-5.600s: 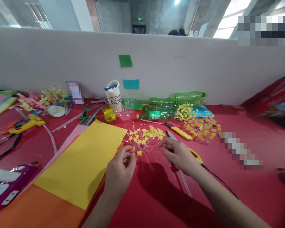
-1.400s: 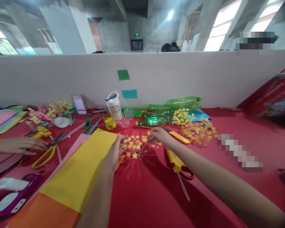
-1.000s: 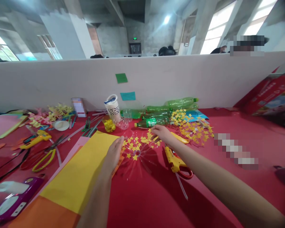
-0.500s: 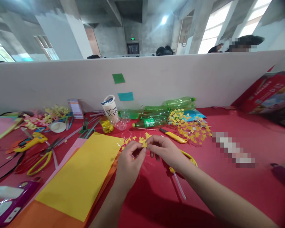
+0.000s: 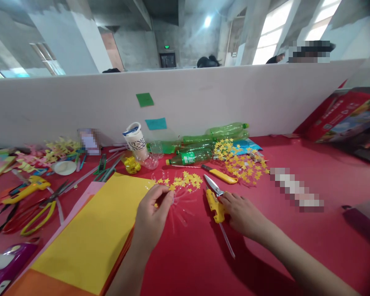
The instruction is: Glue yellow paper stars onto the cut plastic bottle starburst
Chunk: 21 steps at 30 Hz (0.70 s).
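Observation:
My left hand point(image 5: 152, 218) is closed in a pinch, with a small yellow star point(image 5: 172, 188) at its fingertips. Clear plastic strips point(image 5: 180, 210) fan out over the red table just right of those fingers. Several more yellow stars point(image 5: 188, 179) lie scattered behind them. Over to the right, my right hand point(image 5: 239, 209) curls over the handles of a pair of scissors point(image 5: 214, 186), whose blades point away to the left. The handles are hidden under the hand. A yellow glue gun point(image 5: 215, 206) with a clear glue stick lies right beside these fingers.
Yellow paper sheets point(image 5: 92, 234) lie at left, near more scissors point(image 5: 40, 216) and another glue gun point(image 5: 26, 191). A yellow utility knife point(image 5: 220, 174), green bottles point(image 5: 191, 156), a white cup point(image 5: 135, 142) and a star-covered bunch point(image 5: 245, 164) stand or lie toward the white partition point(image 5: 203, 98).
My right hand has left the star at my left fingertips and moved right and down onto the scissors. My left hand keeps its pinch. The view has shifted slightly.

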Each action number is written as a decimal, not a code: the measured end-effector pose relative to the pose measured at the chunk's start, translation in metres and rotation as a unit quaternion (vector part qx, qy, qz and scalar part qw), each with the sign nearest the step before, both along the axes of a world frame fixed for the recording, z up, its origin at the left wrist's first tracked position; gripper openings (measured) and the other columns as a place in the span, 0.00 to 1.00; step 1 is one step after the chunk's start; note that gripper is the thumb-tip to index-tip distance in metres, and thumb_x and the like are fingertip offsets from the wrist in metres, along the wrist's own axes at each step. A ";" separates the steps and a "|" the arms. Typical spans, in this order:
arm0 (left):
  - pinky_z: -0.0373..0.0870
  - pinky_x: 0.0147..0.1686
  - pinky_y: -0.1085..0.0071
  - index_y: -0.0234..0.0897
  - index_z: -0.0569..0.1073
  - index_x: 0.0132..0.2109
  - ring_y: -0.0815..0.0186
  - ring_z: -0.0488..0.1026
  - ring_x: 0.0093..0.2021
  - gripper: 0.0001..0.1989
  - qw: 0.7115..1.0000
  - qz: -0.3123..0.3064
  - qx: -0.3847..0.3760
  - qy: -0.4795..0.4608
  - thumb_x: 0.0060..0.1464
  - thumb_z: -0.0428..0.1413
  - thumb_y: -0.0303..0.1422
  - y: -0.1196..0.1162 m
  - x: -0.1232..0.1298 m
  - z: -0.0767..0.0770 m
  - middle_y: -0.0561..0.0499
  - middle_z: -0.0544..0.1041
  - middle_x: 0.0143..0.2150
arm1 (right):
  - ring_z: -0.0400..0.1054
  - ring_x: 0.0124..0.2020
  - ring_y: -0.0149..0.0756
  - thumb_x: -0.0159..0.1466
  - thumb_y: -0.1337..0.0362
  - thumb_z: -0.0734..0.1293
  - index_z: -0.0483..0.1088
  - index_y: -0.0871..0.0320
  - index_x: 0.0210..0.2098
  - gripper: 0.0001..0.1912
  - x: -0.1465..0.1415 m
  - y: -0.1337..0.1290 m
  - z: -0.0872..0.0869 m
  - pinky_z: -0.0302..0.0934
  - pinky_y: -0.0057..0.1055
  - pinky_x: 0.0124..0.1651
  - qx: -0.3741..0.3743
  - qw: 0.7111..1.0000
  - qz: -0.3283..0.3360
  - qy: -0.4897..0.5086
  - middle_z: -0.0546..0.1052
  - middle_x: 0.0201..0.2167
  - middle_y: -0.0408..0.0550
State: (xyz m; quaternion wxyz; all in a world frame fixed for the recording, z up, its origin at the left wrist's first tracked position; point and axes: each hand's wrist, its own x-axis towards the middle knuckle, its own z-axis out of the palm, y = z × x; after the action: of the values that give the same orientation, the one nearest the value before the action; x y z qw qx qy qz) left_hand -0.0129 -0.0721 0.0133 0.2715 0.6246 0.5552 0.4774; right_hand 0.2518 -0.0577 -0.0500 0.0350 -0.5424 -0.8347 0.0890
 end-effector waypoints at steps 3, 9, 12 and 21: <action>0.63 0.35 0.73 0.39 0.69 0.32 0.67 0.66 0.33 0.06 1.000 -0.012 0.000 0.021 0.56 0.53 0.35 0.000 0.003 -0.003 0.54 0.68 0.30 | 0.68 0.42 0.47 0.50 0.77 0.58 0.68 0.62 0.41 0.19 -0.010 0.000 -0.005 0.59 0.38 0.41 0.007 1.000 -0.021 0.014 0.72 0.42 0.59; 0.63 0.34 0.74 0.40 0.69 0.33 0.67 0.66 0.32 0.08 0.999 0.005 -0.041 0.007 0.57 0.52 0.37 -0.001 0.003 -0.004 0.54 0.69 0.29 | 0.68 0.36 0.39 0.56 0.70 0.62 0.66 0.57 0.37 0.09 -0.017 0.005 0.038 0.61 0.31 0.37 0.003 0.967 -0.019 0.253 0.72 0.37 0.50; 0.63 0.34 0.74 0.39 0.68 0.33 0.68 0.66 0.32 0.08 0.999 0.006 -0.053 -0.010 0.57 0.52 0.38 0.000 0.004 -0.003 0.55 0.68 0.29 | 0.69 0.35 0.40 0.59 0.59 0.65 0.68 0.55 0.35 0.07 -0.025 -0.002 0.057 0.63 0.34 0.38 -0.001 0.929 -0.032 0.369 0.73 0.35 0.48; 0.61 0.32 0.73 0.39 0.67 0.29 0.67 0.64 0.30 0.10 0.998 -0.005 -0.058 -0.027 0.57 0.51 0.37 -0.002 0.009 0.000 0.55 0.65 0.26 | 0.70 0.29 0.38 0.61 0.53 0.64 0.74 0.52 0.40 0.13 -0.049 -0.028 0.058 0.65 0.32 0.32 -0.067 0.869 -0.020 0.490 0.76 0.28 0.46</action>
State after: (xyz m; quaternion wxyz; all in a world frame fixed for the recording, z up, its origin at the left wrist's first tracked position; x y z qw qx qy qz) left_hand -0.0040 -0.0741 0.0134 0.3247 0.5974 0.5714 0.4596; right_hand 0.2032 -0.0853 0.0083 0.4045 -0.4467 -0.6914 0.3985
